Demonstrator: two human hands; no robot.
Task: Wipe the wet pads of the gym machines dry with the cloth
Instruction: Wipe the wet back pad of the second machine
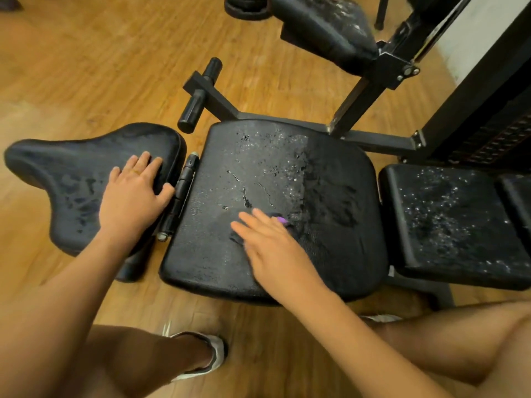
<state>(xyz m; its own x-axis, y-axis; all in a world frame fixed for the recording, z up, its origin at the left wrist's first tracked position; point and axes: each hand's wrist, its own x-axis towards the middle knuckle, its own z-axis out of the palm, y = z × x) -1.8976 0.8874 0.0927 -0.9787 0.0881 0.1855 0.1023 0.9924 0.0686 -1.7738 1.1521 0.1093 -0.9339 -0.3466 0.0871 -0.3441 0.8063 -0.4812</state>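
Nearest me, my right hand lies flat and fingers spread on the middle seat pad, pressing down a cloth of which only a purple edge and a dark fold show past the fingers; the flat palm, I judge, spreads pressure for the wipe; my left hand rests open on the saddle-shaped pad, holding nothing, likely bracing me as I lean over; droplets bead on the middle pad's far half, while the near part looks duller; to the right, the neighbouring pad is speckled wet; farthest, the raised pad on the black frame also glistens.
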